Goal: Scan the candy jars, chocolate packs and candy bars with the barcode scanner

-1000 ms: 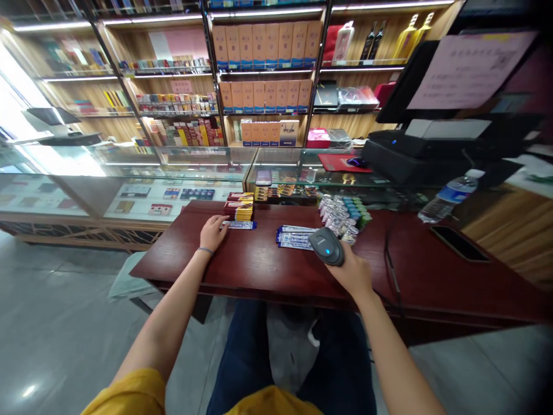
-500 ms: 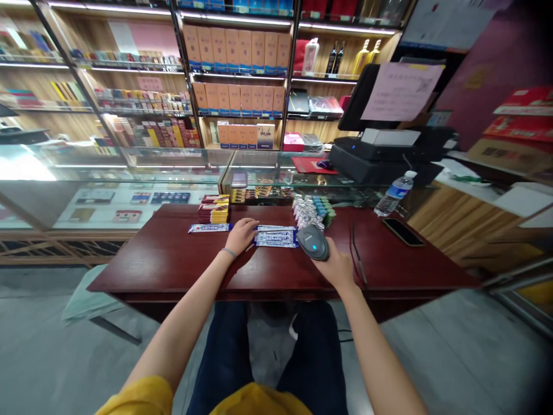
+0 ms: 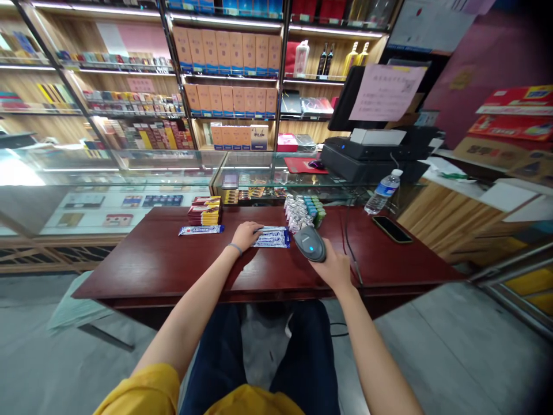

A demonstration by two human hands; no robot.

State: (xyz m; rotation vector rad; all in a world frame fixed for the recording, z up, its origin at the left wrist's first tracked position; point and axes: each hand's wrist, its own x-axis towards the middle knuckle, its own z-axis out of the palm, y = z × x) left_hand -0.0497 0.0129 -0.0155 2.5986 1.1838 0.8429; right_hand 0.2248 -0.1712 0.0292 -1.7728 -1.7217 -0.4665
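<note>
A dark grey barcode scanner [image 3: 310, 244] with a lit blue light is gripped in my right hand [image 3: 336, 266], above the dark red wooden table. Its head points toward a small group of blue-and-white wrapped packets [image 3: 274, 237] lying side by side. My left hand [image 3: 247, 235], with a band on its wrist, is closed at the left end of these packets, its fingertips on the upper one. Another packet [image 3: 201, 230] of the same kind lies apart to the left. Behind it stands a stack of red-and-yellow packs [image 3: 204, 211].
Several silver, blue and green wrapped rolls [image 3: 302, 211] stand behind the scanner. A cable [image 3: 351, 248], a phone [image 3: 392, 229] and a water bottle [image 3: 383, 191] are to the right. A glass display counter [image 3: 181, 178] adjoins the far edge. A stool [image 3: 78, 302] stands at the left.
My left hand has moved right, onto the left end of the grouped packets. The scanner stays in my right hand at about the same place. The whole view has shifted slightly.
</note>
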